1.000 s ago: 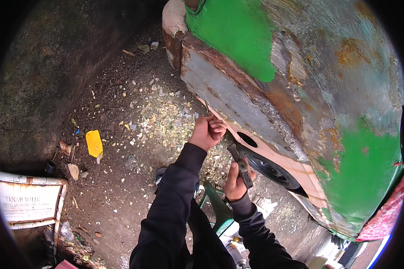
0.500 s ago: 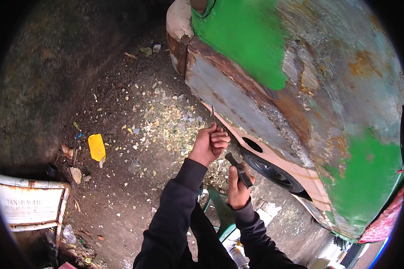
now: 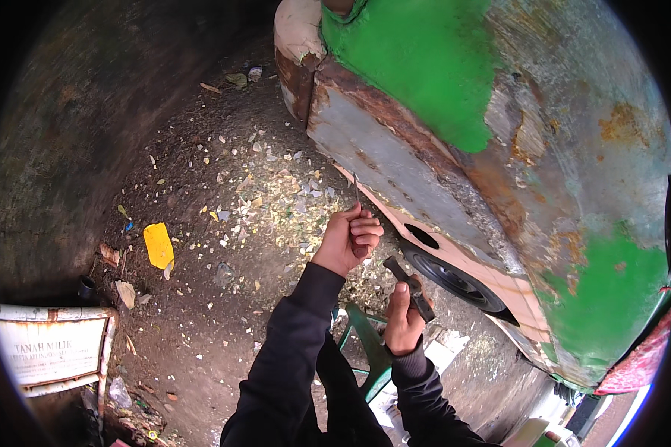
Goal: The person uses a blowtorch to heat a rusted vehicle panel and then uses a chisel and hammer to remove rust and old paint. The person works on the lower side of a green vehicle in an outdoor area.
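My left hand (image 3: 344, 244) is closed around a thin metal rod, perhaps a chisel (image 3: 356, 188), whose tip points away from me beside the car's lower edge. To its right, my right hand (image 3: 403, 325) grips a hammer (image 3: 412, 292) with a dark metal head; the handle is mostly hidden by the fingers. The hammer head is apart from the rod. Close in front of both hands is the old car body (image 3: 395, 160), with bare grey metal, rust and green paint. A pinkish panel (image 3: 470, 277) surrounds its black wheel (image 3: 451, 278).
Paint chips and flakes (image 3: 276, 197) litter the dirt floor. A yellow piece (image 3: 158, 246) lies to the left, near a white metal sign (image 3: 52, 346) with a rusty frame. A green stool (image 3: 367, 344) is below my hands. A dark wall (image 3: 60, 164) rises at far left.
My right hand and the hammer have moved slightly right and down, away from the rod. My left hand keeps its hold in nearly the same place. The view has shifted a little.
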`<state>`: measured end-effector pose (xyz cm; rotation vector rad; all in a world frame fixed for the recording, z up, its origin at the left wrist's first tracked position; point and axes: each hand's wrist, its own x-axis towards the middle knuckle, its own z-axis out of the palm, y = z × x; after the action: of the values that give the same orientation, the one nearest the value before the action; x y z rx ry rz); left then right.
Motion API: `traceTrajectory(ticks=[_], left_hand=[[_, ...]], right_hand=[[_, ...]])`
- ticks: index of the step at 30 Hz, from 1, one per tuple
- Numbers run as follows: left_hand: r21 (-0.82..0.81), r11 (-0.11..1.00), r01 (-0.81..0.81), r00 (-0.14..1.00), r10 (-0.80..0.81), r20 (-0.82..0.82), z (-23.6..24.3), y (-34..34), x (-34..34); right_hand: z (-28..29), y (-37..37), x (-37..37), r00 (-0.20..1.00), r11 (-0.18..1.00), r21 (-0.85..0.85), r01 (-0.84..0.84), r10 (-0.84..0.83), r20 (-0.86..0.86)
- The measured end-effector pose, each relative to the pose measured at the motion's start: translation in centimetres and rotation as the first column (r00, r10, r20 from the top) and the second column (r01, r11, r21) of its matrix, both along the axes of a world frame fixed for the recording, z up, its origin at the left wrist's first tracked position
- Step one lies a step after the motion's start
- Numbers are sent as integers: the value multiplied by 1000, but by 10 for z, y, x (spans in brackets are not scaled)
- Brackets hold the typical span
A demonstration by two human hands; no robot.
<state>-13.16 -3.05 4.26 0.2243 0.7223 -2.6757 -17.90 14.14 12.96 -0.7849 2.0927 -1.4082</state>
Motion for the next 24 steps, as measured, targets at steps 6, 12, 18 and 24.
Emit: traceTrajectory(ticks=[6, 12, 18, 24], left_hand=[[104, 993, 56, 997, -61, 48, -7, -16, -1], [193, 978, -74, 992, 52, 118, -41, -47, 8], [37, 999, 23, 994, -26, 109, -18, -15, -7], [-74, 996, 40, 986, -27, 163, 12, 15, -10]], right_hand=[[2, 1, 4, 999, 999, -12, 46, -47, -22], [5, 7, 19, 998, 996, -91, 26, -20, 57], [5, 15, 3, 992, 999, -43, 18, -12, 124], [13, 12, -1, 989, 997, -66, -33, 42, 144]])
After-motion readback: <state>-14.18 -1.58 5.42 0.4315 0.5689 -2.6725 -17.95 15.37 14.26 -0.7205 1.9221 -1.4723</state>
